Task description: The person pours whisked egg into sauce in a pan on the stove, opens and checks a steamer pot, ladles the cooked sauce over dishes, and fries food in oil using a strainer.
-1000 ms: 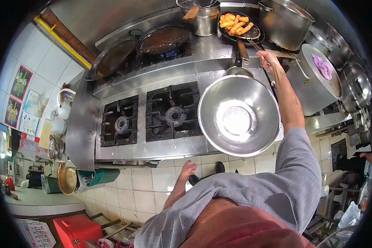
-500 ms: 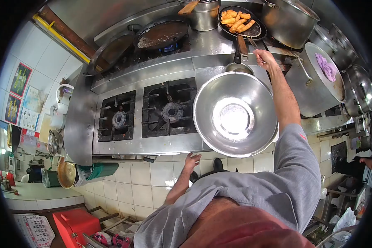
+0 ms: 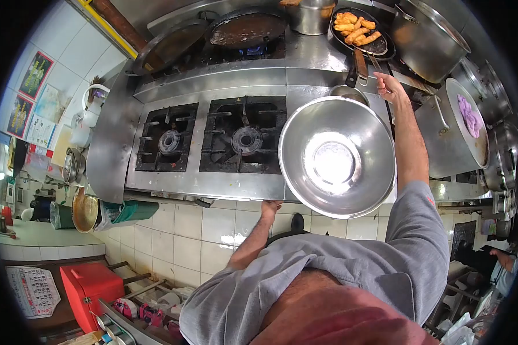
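Note:
My right hand (image 3: pixel 390 88) is closed around what look like thin metal tongs (image 3: pixel 374 61), beside the wooden handle of a dark oval sizzling pan (image 3: pixel 335 35). Golden fried rolls (image 3: pixel 358 29) lie in that pan. Below the hand, a large steel mixing bowl (image 3: pixel 302 129) rests at the stove front, its inside shining. A small pan with a black handle (image 3: pixel 351 77) is partly hidden behind the bowl's rim. My left hand (image 3: pixel 270 210) is at the stove's front edge, left of the bowl; its fingertips are partly hidden there.
Two burners (image 3: pixel 246 140) sit to the left of the bowl. Behind them, a wide dark pan (image 3: pixel 247 30) of oil stands over a blue flame. Big pots stand at right, one with a purple cloth (image 3: pixel 469 116) on its lid. A red box (image 3: pixel 92 293) is at lower left.
My left hand has moved up to the stove's front edge, its fingers now less visible. The view has shifted slightly; my right hand stays beside the pan handle.

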Available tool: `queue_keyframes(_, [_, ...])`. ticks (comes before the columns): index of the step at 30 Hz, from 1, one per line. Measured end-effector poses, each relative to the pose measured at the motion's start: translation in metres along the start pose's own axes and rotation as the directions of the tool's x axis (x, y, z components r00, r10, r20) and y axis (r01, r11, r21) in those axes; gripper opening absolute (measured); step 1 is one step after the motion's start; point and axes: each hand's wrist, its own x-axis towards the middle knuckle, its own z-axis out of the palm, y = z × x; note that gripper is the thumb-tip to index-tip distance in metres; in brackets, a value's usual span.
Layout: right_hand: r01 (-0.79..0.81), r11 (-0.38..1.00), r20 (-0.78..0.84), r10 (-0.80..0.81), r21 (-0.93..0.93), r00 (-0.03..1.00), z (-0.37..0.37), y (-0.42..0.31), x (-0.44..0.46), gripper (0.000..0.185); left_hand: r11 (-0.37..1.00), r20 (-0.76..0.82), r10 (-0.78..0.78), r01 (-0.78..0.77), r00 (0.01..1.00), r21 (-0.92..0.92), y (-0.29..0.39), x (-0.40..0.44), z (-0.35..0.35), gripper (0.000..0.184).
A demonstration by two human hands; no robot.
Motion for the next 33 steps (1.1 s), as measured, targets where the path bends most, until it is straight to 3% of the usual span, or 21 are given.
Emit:
queue_keyframes(1, [-0.017, 1.000, 0.005, 0.017, 0.014, 1.000, -0.001, 0.000, 0.003, 0.018, 1.000, 0.001, -0.005, 0.005, 1.000, 0.000, 0.004, -0.002, -0.003, 0.015])
queue_keyframes(3, [-0.033, 0.999, 0.004, 0.033, 0.027, 0.999, -0.004, 0.000, 0.001, 0.022, 0.965, 0.027, -0.197, 0.199, 0.980, -0.169, 0.020, -0.014, -0.008, 0.033])
queue_keyframes(5, [-0.028, 0.999, 0.011, 0.028, 0.025, 1.000, -0.003, -0.001, 0.000, 0.027, 0.972, -0.031, -0.174, 0.166, 0.984, -0.168, 0.029, -0.020, -0.008, 0.040])
queue_keyframes(8, [-0.007, 1.000, 0.026, 0.007, 0.023, 1.000, -0.002, 0.000, -0.003, 0.026, 0.969, -0.192, 0.058, -0.101, 0.980, -0.224, 0.033, -0.014, -0.014, 0.040])
queue_keyframes(14, [-0.038, 0.997, -0.025, 0.040, 0.072, 0.999, 0.005, -0.004, -0.008, 0.026, 0.973, -0.219, 0.177, -0.204, 0.960, -0.108, 0.012, 0.005, -0.026, 0.032])
queue_keyframes(28, [-0.101, 0.992, 0.071, 0.096, 0.078, 0.993, -0.007, -0.002, 0.001, 0.031, 0.967, -0.250, 0.187, -0.223, 0.950, -0.121, 0.008, 0.007, -0.027, 0.026])
queue_keyframes(33, [-0.063, 0.995, 0.075, 0.057, 0.081, 0.996, -0.006, -0.002, -0.002, 0.011, 0.957, -0.237, 0.216, -0.254, 0.947, -0.142, 0.012, 0.004, -0.025, 0.021])
